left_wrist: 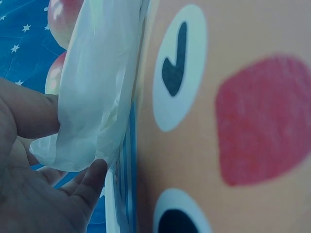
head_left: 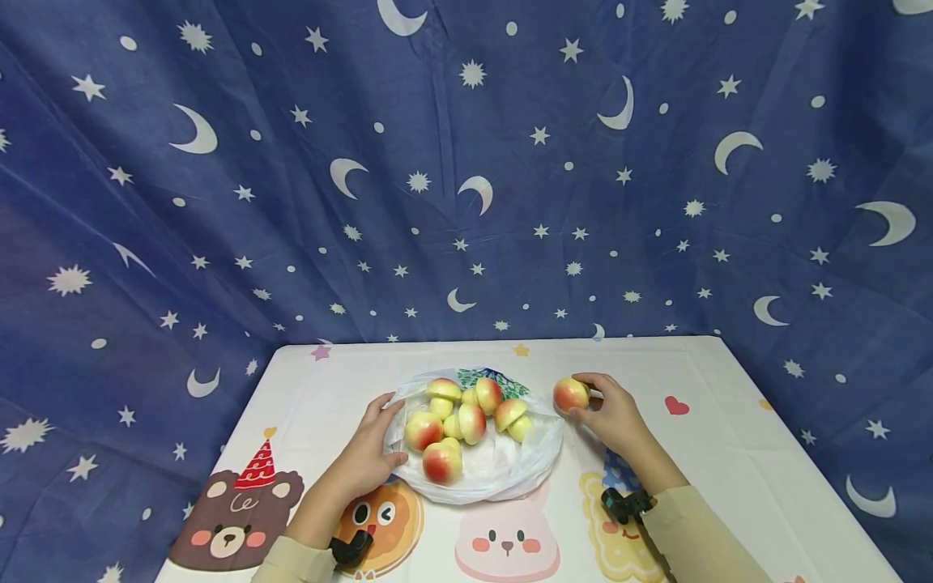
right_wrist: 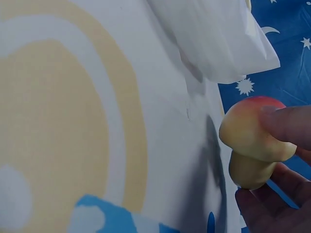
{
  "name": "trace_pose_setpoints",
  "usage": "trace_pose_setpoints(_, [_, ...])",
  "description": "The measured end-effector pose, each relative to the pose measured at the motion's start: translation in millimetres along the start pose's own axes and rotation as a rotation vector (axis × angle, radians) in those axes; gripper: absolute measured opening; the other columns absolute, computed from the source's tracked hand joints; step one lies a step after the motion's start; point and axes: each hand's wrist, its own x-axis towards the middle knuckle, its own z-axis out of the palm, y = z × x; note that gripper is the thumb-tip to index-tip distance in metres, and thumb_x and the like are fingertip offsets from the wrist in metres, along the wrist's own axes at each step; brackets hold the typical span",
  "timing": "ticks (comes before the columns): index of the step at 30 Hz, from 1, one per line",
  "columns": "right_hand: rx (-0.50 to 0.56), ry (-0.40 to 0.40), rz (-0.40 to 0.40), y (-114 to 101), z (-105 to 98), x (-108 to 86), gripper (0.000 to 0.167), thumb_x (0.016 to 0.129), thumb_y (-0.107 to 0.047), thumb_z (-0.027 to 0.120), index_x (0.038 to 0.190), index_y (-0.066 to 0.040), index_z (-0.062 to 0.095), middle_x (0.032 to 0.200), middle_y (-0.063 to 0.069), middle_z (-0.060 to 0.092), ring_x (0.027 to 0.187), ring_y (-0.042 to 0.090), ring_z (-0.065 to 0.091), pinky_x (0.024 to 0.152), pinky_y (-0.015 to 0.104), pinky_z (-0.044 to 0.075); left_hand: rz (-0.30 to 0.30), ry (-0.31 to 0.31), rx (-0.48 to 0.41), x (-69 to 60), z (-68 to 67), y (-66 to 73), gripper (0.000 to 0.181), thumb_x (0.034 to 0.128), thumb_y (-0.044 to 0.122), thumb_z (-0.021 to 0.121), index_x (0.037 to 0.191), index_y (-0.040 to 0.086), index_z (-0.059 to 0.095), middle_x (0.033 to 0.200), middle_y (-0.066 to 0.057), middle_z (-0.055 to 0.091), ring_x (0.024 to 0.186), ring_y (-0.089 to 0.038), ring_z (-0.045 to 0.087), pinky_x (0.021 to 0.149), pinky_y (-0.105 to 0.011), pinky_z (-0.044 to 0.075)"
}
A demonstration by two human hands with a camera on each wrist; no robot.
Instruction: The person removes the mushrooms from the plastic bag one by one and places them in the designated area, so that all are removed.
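Observation:
A white plastic bag (head_left: 503, 478) lies spread on the table with several toy mushrooms on it, each with a red-and-yellow cap and a pale yellow stem. One toy mushroom (head_left: 441, 461) sits near its front left. At the bag's left edge, my left hand (head_left: 372, 445) holds the rim, and the left wrist view shows the plastic bag (left_wrist: 97, 97) between thumb and fingers. Right of the bag, my right hand (head_left: 608, 417) pinches another toy mushroom (head_left: 570, 395). In the right wrist view that toy mushroom (right_wrist: 252, 131) is between thumb and fingertips, apart from the bag.
The white tablecloth (head_left: 729, 453) carries printed cartoons, among them a bear (head_left: 233, 518) and a rabbit (head_left: 506, 542). A blue curtain (head_left: 466, 202) with moons and stars hangs behind the table. Dark wrist devices (head_left: 627, 506) sit on both wrists.

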Motion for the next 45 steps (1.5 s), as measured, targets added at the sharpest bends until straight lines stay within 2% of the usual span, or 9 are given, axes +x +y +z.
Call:
trace_pose_setpoints(8, [-0.025,-0.026,0.031,2.9,2.9,2.0,0.061,0.087,0.000,0.084,0.144,-0.004,0.062,0.148,0.024,0.059,0.138,0.047,0.061,0.109,0.051,0.057,0.000,0.000,-0.005,-0.2,0.7,-1.4,0.087,0.0875,0.001,0.082,0.164,0.006,0.041,0.177,-0.011,0.023,0.163,-0.041,0.029,0.131,-0.062,0.029])
trace_pose_setpoints(15, [0.008,-0.054,0.040,5.1,2.7,3.9,0.060,0.089,0.004,0.081,0.146,-0.004,0.061,0.153,0.025,0.058,0.144,0.048,0.055,0.113,0.053,0.053,0.014,0.011,0.005,-0.2,1.4,-1.2,0.087,0.0870,0.000,0.082,0.163,0.005,0.042,0.176,-0.013,0.024,0.162,-0.042,0.032,0.130,-0.063,0.030])
trace_pose_setpoints(23, [0.042,-0.096,0.052,4.2,0.1,5.5,0.061,0.091,0.007,0.077,0.148,-0.003,0.058,0.154,0.027,0.057,0.143,0.049,0.057,0.113,0.053,0.052,0.015,0.015,0.009,-1.7,0.8,0.1,0.086,0.0870,0.000,0.082,0.163,0.005,0.043,0.176,-0.013,0.024,0.161,-0.043,0.033,0.129,-0.063,0.031])
trace_pose_setpoints(38, [0.087,-0.106,0.070,3.2,-5.5,6.6,0.061,0.093,0.004,0.076,0.151,-0.003,0.057,0.157,0.028,0.054,0.148,0.049,0.052,0.117,0.054,0.049,0.019,0.009,0.029,-0.4,-0.9,-2.7,0.086,0.0876,0.001,0.082,0.164,0.007,0.042,0.176,-0.014,0.024,0.160,-0.044,0.035,0.128,-0.064,0.033])
trace_pose_setpoints(45, [0.076,-0.081,0.060,6.3,-11.4,4.7,0.061,0.094,0.004,0.075,0.152,-0.005,0.056,0.158,0.026,0.054,0.151,0.049,0.048,0.116,0.053,0.049,-0.003,-0.010,0.016,0.5,-0.6,-2.1,0.087,0.0885,0.002,0.082,0.165,0.008,0.040,0.177,-0.012,0.022,0.162,-0.042,0.032,0.130,-0.062,0.030])
